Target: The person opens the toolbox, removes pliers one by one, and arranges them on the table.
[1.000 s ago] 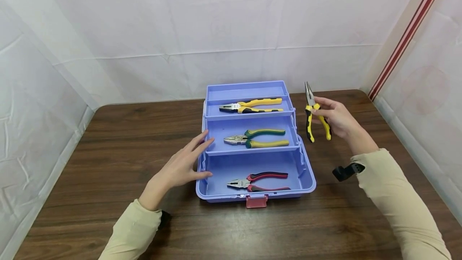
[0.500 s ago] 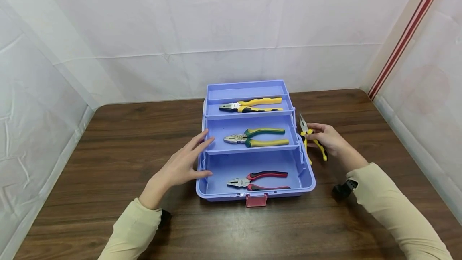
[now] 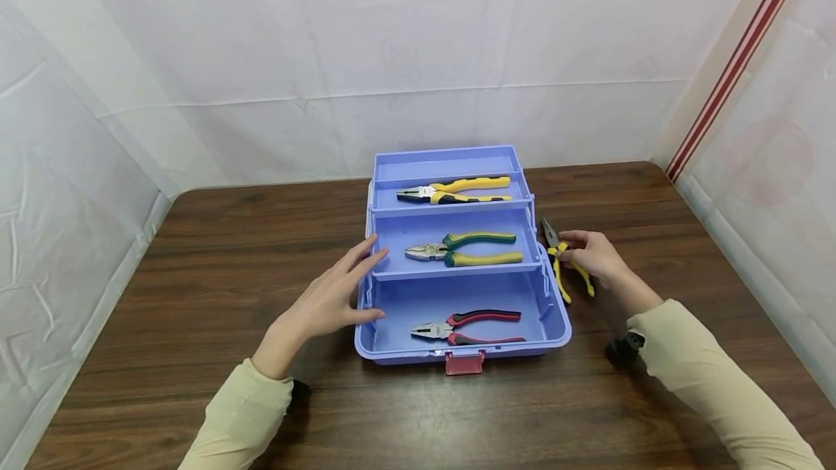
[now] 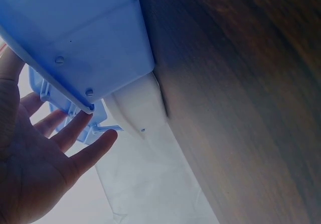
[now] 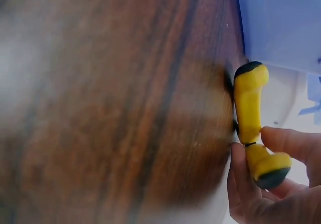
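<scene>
An open lilac toolbox (image 3: pixel 555 318) stands on the brown wooden table (image 3: pixel 196 274), its trays stepped back. Yellow-handled pliers (image 3: pixel 457 190) lie in the top tray, green-and-yellow pliers (image 3: pixel 466 249) in the middle one, red-and-black pliers (image 3: pixel 470 328) in the bottom. My left hand (image 3: pixel 326 299) rests with straight fingers against the box's left wall (image 4: pixel 85 38). My right hand (image 3: pixel 591 256) pinches small yellow-handled long-nose pliers (image 3: pixel 560 261) low on the table, just right of the box; in the right wrist view their yellow handles (image 5: pixel 251 118) lie against the wood.
White sheeting walls in the table at the back and both sides, with a red-striped post (image 3: pixel 738 64) at the right. A pink latch (image 3: pixel 464 363) sticks out at the box's front. Bare wood lies around the box.
My right hand has come down from mid-air with the long-nose pliers to the table beside the box's right wall. The left hand has stayed put.
</scene>
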